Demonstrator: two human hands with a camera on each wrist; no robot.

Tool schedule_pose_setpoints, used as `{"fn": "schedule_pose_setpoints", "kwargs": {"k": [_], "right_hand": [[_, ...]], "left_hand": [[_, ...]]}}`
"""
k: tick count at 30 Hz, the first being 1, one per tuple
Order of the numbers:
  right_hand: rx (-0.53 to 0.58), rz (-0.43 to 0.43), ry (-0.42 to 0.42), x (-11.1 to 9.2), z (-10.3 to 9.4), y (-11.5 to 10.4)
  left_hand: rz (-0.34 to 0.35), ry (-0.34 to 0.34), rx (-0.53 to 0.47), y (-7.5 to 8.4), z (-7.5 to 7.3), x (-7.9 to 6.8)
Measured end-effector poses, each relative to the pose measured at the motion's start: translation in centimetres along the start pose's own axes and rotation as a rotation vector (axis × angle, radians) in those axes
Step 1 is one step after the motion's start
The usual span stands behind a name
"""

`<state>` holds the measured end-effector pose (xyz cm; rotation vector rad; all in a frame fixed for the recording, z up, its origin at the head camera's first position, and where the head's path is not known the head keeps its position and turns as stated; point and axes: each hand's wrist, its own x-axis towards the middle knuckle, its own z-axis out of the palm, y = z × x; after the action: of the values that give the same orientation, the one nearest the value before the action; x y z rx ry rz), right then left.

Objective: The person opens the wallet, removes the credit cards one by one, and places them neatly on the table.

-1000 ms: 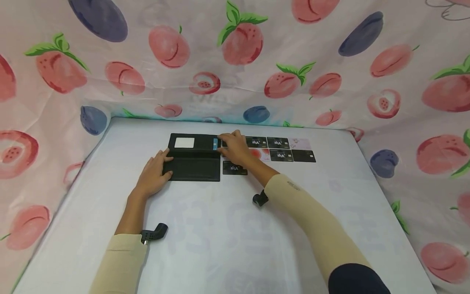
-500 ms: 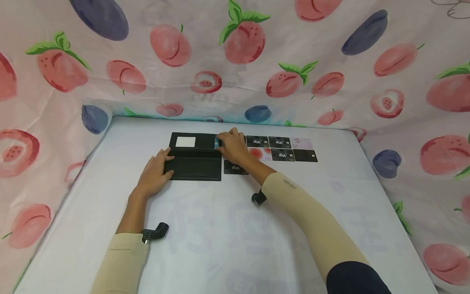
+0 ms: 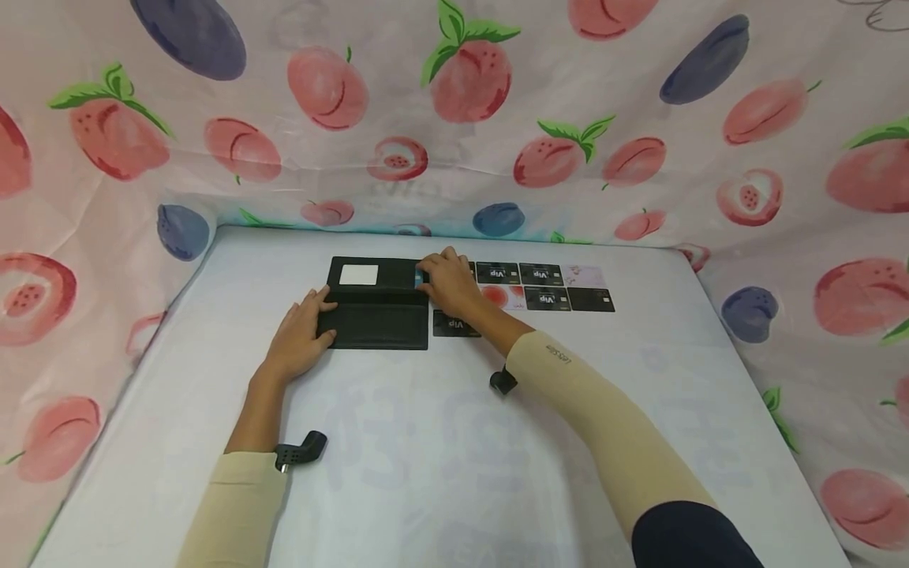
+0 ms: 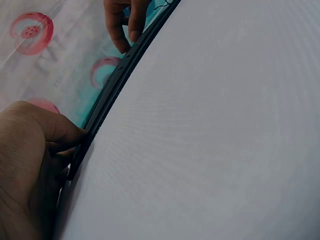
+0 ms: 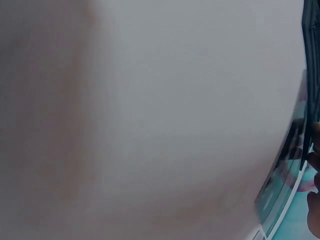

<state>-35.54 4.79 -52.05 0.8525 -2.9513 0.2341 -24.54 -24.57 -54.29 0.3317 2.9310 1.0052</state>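
An open black wallet (image 3: 372, 325) lies flat, with a white window (image 3: 358, 274) in its upper half. My left hand (image 3: 294, 335) holds its left edge, thumb on the lower half and fingers near the fold; in the left wrist view, the thumb rests at the wallet's edge (image 4: 107, 100). My right hand (image 3: 450, 282) pinches a blue card (image 3: 419, 278) at the right end of the upper half. Most of that card is hidden by the fingers. In the right wrist view, only fingertips (image 5: 314, 200) show beside the wallet (image 5: 312, 60).
Right of the wallet lie rows of cards: black Vip cards (image 3: 541, 274), a pale pink card (image 3: 584, 276), a red-patterned card (image 3: 503, 297) and a plain black card (image 3: 591, 300). Another Vip card (image 3: 454, 324) lies under my right wrist. A fruit-print cloth (image 3: 454, 181) hangs behind the white table (image 3: 398, 473).
My right hand has shifted slightly left with the blue card, and less of the card shows now. My left hand and the wallet have stayed in place.
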Motion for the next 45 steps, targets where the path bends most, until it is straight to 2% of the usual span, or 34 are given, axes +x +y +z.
{"fn": "schedule_pose_setpoints", "kwargs": {"k": [5, 9, 15, 22, 31, 38, 45], "right_hand": [[-0.022, -0.055, -0.033, 0.1, 0.3, 0.2], [-0.023, -0.065, -0.054, 0.2, 0.3, 0.3], [0.006, -0.050, -0.083, 0.2, 0.0, 0.4], [0.015, -0.055, -0.073, 0.4, -0.2, 0.4], [0.025, -0.013, -0.092, 0.2, -0.1, 1.1], [0.060, -0.026, -0.082, 0.0, -0.3, 1.5], [0.107, 0.012, -0.088, -0.2, -0.3, 1.8]], "left_hand": [[0.004, 0.001, 0.000, 0.0, -0.1, -0.1], [0.004, -0.002, 0.001, -0.1, -0.1, -0.1], [0.005, -0.001, 0.002, -0.1, -0.1, -0.1], [0.004, 0.003, -0.005, -0.1, -0.1, -0.2], [0.002, 0.008, -0.001, 0.0, 0.0, 0.0], [0.003, 0.006, -0.003, 0.1, -0.2, -0.1], [0.007, 0.004, 0.000, 0.0, 0.0, -0.1]]}}
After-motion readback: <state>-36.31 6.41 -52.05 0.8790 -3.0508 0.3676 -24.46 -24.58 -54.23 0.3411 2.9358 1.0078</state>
